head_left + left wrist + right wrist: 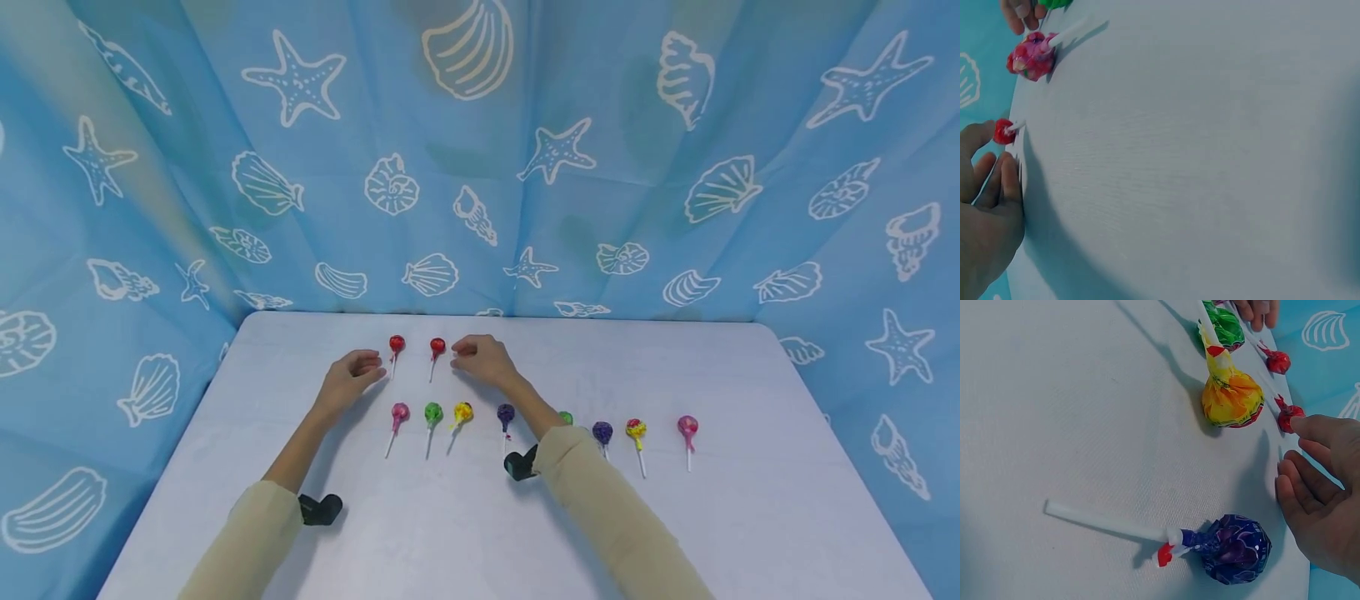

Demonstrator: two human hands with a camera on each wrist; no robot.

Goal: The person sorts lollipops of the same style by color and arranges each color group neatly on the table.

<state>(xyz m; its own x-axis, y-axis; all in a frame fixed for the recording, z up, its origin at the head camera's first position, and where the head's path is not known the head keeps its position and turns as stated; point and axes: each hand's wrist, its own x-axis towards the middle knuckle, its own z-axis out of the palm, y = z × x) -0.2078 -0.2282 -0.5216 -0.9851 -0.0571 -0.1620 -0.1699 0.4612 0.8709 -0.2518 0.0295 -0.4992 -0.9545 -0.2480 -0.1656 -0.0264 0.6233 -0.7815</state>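
Two red-wrapped lollipops lie side by side near the back of the table: a left one point(397, 343) and a right one point(437, 346). My left hand point(351, 379) is just left of the first, its fingers loosely bent and holding nothing. On the other side, my right hand point(483, 360) is beside the second one, thumb and fingers apart with nothing between them. In the right wrist view, the right thumb overlaps the edge of that red lollipop point(1289, 417). The left wrist view has the left hand point(991, 212) next to a red lollipop head point(1004, 131).
Closer to me runs a row of lollipops: pink point(401, 412), green point(433, 413), yellow point(462, 412), purple point(506, 413). Beyond my right forearm, which partly hides a green one point(566, 417), lie purple point(602, 432), yellow-red point(636, 428) and pink point(687, 426) ones. A blue shell-patterned curtain point(480, 167) borders the white table point(420, 533).
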